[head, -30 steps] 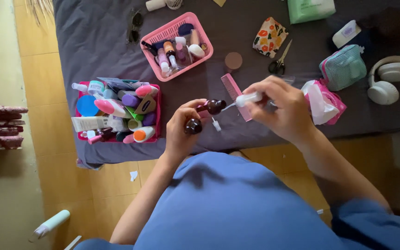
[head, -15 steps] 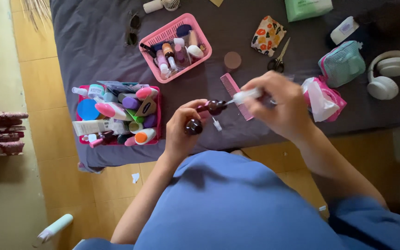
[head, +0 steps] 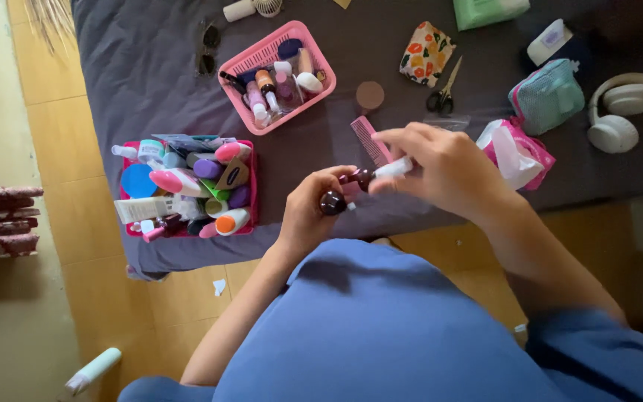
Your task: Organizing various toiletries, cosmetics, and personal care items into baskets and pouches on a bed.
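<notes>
My left hand (head: 308, 212) holds a small dark brown bottle (head: 336, 198), tilted on its side over the near edge of the grey cloth (head: 158, 82). My right hand (head: 444, 167) grips a white dropper cap (head: 394, 167) and has it pressed against the bottle's mouth. A pink comb (head: 370, 140) lies on the cloth just behind my hands.
A pink basket (head: 314, 41) of small bottles stands behind, a magenta basket (head: 253, 186) crammed with tubes and bottles at the left. Scissors (head: 440, 93), a floral pouch (head: 426, 53), tissue pack (head: 519, 152), teal mesh pouch (head: 548, 93) and white headphones (head: 623, 112) lie right. A white bottle (head: 92, 370) lies on the floor.
My right hand has moved left and brought the dropper cap from beside the bottle onto its mouth. The left hand with the bottle shifted slightly right.
</notes>
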